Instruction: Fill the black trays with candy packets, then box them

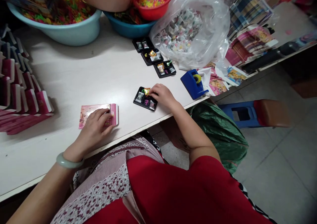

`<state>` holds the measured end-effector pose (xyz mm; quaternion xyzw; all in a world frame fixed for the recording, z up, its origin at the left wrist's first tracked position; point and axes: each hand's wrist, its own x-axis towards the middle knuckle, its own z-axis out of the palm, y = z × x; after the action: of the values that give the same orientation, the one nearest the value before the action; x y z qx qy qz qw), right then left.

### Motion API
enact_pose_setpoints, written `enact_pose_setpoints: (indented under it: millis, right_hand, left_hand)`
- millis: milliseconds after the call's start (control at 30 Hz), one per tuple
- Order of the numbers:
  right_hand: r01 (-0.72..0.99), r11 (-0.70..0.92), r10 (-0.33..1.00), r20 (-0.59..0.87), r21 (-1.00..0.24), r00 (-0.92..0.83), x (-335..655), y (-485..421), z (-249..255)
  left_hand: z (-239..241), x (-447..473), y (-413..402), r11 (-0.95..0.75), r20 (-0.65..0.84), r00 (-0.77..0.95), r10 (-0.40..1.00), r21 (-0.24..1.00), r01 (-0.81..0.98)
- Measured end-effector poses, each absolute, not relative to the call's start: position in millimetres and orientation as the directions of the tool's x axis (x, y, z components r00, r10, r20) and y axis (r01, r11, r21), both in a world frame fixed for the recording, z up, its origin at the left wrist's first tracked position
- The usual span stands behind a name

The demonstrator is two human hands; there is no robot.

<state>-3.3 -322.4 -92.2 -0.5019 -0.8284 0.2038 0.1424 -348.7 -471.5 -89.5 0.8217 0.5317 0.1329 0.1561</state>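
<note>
My left hand [97,122] lies over a flat pink printed box [114,113] near the table's front edge, fingers spread across its top and thumb at the near side. To its right is a small black compartment tray [145,107] holding a gold packet [147,91], clear-and-white packets [140,96], a purple trinket [146,102] and a bit of green. My right hand [160,94] reaches over the tray's right corner, its fingers together in a pinch at the gold packet. The fingertips partly hide the tray's upper right compartment.
Three filled black trays [164,69] line up behind, beside a plastic bag [218,25] of small packets. A blue tape dispenser [193,85] stands at right. Bowls of colourful trinkets [81,32] sit at the back; stacked pink boxes [29,101] stand left. A stool [247,113] is on the floor.
</note>
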Motion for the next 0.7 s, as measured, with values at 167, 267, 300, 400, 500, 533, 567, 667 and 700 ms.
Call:
enact_pose_setpoints:
  millis: [167, 267, 300, 400, 500, 533, 567, 667, 700]
  right_hand:
    - [0.816, 0.463, 0.856, -0.065, -0.347, -0.513, -13, -327, -90]
    - [0.817, 0.458, 0.854, -0.082, -0.349, -0.514, -17, -326, -89]
    - [0.810, 0.458, 0.853, -0.077, -0.366, -0.516, -16, -326, -90]
    - [0.773, 0.406, 0.876, -0.034, -0.487, -0.481, -11, -325, -94]
    - [0.701, 0.284, 0.923, -0.011, -0.655, -0.384, -5, -324, -99]
    - [0.674, 0.244, 0.933, -0.021, -0.697, -0.358, -2, -324, -101]
    - [0.652, 0.209, 0.940, -0.035, -0.729, -0.340, 0, -324, -102]
    - [0.623, 0.129, 0.955, -0.073, -0.772, -0.288, 9, -324, -104]
    - [0.631, 0.101, 0.961, -0.088, -0.769, -0.262, 13, -325, -104]
  left_hand:
    - [-87, -336, -464, -0.381, 0.024, 0.403, 0.915, 0.382, 0.842]
    - [-87, -336, -465, -0.387, 0.018, 0.413, 0.911, 0.389, 0.836]
    - [-87, -336, -465, -0.387, 0.019, 0.414, 0.910, 0.393, 0.834]
    - [-87, -336, -467, -0.380, 0.030, 0.402, 0.915, 0.399, 0.834]
    - [-89, -335, -467, -0.371, 0.036, 0.391, 0.920, 0.405, 0.835]
    - [-90, -335, -467, -0.371, 0.038, 0.390, 0.920, 0.407, 0.835]
    - [-90, -335, -467, -0.371, 0.038, 0.390, 0.920, 0.408, 0.834]
    - [-91, -336, -467, -0.376, 0.040, 0.396, 0.917, 0.409, 0.831]
    - [-91, -336, -467, -0.380, 0.041, 0.400, 0.916, 0.411, 0.829]
